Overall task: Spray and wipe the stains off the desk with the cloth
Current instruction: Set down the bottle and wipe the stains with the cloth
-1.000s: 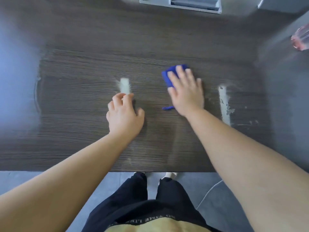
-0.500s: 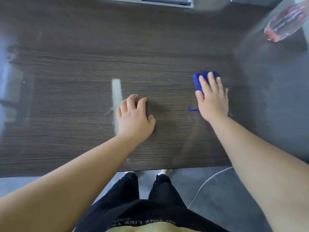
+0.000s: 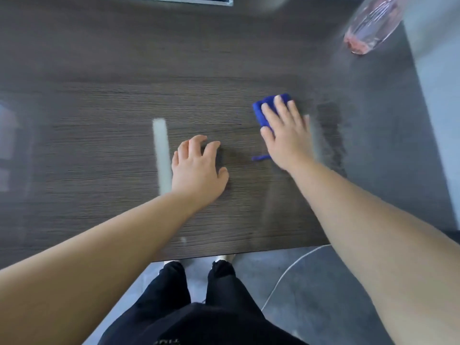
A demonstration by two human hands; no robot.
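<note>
Where the small folded blue cloth [image 3: 270, 108] lies right of centre on the dark wood-grain counter [image 3: 99, 70], I see the right hand [image 3: 286, 140] pressing flat on it, fingers straight, with blue showing past the fingertips. Just right of that hand I make out a darker, wet-looking patch [image 3: 331, 135]. The left hand [image 3: 199, 170] rests near the cloth, fingers loosely bent, tips on the counter, holding nothing. Just left of it runs a pale straight stain [image 3: 161, 150]. At the far right corner is a blurred clear bottle with pink liquid [image 3: 371, 23].
</note>
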